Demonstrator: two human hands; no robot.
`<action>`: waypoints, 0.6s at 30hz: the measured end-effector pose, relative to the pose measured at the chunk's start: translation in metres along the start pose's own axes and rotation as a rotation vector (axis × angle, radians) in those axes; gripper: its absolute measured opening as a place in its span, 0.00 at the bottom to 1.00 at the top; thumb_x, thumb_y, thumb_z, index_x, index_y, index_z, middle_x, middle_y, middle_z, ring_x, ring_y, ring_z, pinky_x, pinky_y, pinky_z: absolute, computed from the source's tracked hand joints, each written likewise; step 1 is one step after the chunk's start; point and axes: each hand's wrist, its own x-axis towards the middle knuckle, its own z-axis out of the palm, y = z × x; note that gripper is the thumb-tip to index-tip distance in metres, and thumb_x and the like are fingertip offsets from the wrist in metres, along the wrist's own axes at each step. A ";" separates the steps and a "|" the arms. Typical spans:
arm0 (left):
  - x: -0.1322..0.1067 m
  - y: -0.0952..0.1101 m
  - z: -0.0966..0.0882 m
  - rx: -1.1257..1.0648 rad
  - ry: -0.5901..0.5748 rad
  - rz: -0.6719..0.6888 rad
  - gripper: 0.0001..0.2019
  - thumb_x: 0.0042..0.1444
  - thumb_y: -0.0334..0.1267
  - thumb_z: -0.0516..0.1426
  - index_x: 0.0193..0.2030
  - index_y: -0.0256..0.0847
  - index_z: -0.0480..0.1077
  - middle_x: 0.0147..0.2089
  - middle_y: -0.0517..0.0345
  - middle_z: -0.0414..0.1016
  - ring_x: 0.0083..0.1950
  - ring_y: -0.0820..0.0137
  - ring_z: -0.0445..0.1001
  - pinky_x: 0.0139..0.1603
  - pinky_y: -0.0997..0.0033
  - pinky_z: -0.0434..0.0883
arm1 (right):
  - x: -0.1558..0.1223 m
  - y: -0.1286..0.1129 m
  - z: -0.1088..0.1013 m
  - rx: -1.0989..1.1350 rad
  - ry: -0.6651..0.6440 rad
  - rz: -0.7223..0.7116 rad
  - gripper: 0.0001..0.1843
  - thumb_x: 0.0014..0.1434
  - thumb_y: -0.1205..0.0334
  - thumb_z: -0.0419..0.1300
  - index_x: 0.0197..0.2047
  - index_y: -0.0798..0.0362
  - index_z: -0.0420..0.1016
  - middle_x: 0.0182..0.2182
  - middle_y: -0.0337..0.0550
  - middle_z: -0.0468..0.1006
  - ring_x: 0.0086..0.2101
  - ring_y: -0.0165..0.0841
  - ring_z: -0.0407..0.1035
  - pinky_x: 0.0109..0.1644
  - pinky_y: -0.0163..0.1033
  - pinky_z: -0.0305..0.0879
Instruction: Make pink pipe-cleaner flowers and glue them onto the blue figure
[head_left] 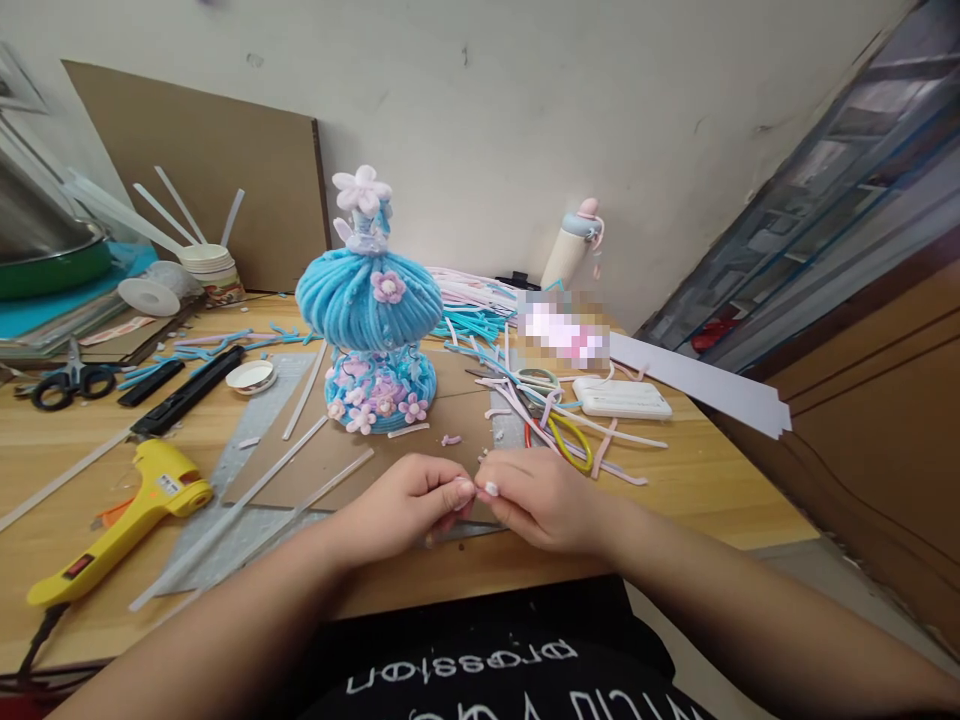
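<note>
My left hand (416, 505) and my right hand (540, 500) meet close to the table's front edge, both closed in a pinch. Between their fingertips is a small pale pink pipe cleaner piece (491, 489), mostly hidden by the fingers. Beyond them stands a light blue pipe cleaner lamp-like figure (369, 310) with a domed top, a white flower on its tip and several pink and lilac flowers around its base. It rests upright on a brown board (457, 395). Just past my right hand lie yellow-and-red-handled scissors (571, 443) among loose pipe cleaner strips (514, 395).
At the left are a yellow glue gun (124, 525), a black utility knife (187, 392) and black scissors (73, 380). Clear glue sticks (232, 510) cross the cutting mat. Farther back stand a paper cup (212, 275) and a bottle (574, 245); a white power bank (624, 398) lies at right.
</note>
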 end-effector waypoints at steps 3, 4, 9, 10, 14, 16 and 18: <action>0.001 -0.004 0.000 -0.065 -0.045 -0.041 0.18 0.61 0.49 0.48 0.27 0.38 0.64 0.21 0.65 0.61 0.20 0.77 0.60 0.21 0.77 0.59 | 0.002 0.000 0.005 0.061 0.018 0.018 0.11 0.61 0.67 0.49 0.27 0.55 0.65 0.24 0.41 0.68 0.27 0.29 0.61 0.30 0.35 0.55; 0.002 -0.004 0.000 -0.051 -0.050 -0.034 0.18 0.61 0.49 0.48 0.27 0.38 0.63 0.21 0.65 0.61 0.20 0.77 0.59 0.21 0.77 0.58 | 0.003 -0.001 0.008 0.150 0.046 0.085 0.12 0.60 0.66 0.50 0.25 0.54 0.64 0.23 0.40 0.67 0.25 0.28 0.60 0.29 0.34 0.54; 0.002 -0.001 0.000 0.504 0.121 0.302 0.17 0.64 0.42 0.46 0.27 0.37 0.65 0.25 0.60 0.65 0.28 0.73 0.62 0.30 0.74 0.59 | 0.008 -0.013 0.023 1.146 0.127 0.804 0.10 0.55 0.61 0.52 0.24 0.53 0.61 0.15 0.29 0.57 0.14 0.21 0.46 0.18 0.29 0.43; 0.001 -0.002 -0.001 0.662 0.167 0.382 0.16 0.64 0.40 0.46 0.29 0.37 0.67 0.27 0.59 0.66 0.30 0.72 0.63 0.32 0.73 0.59 | 0.010 -0.015 0.025 1.357 0.090 0.931 0.09 0.53 0.60 0.52 0.23 0.53 0.59 0.13 0.26 0.53 0.13 0.20 0.40 0.16 0.28 0.38; 0.001 -0.004 -0.002 0.904 0.241 0.474 0.14 0.63 0.38 0.46 0.32 0.38 0.68 0.29 0.57 0.68 0.31 0.71 0.62 0.32 0.71 0.58 | 0.008 -0.012 0.027 1.652 -0.092 1.048 0.09 0.53 0.58 0.50 0.25 0.52 0.58 0.13 0.25 0.51 0.11 0.19 0.37 0.15 0.28 0.35; 0.001 -0.003 -0.002 0.716 0.233 0.377 0.15 0.64 0.40 0.45 0.30 0.38 0.67 0.27 0.59 0.66 0.30 0.72 0.63 0.32 0.73 0.59 | 0.002 -0.006 0.025 1.358 0.060 0.980 0.15 0.58 0.51 0.47 0.26 0.53 0.60 0.15 0.30 0.58 0.12 0.22 0.46 0.16 0.29 0.42; 0.002 -0.001 -0.001 0.443 0.202 0.234 0.18 0.64 0.43 0.44 0.26 0.38 0.63 0.24 0.62 0.64 0.27 0.74 0.62 0.30 0.75 0.59 | -0.004 0.000 0.021 0.858 0.289 0.821 0.19 0.62 0.49 0.44 0.28 0.53 0.62 0.20 0.35 0.63 0.18 0.25 0.56 0.21 0.32 0.51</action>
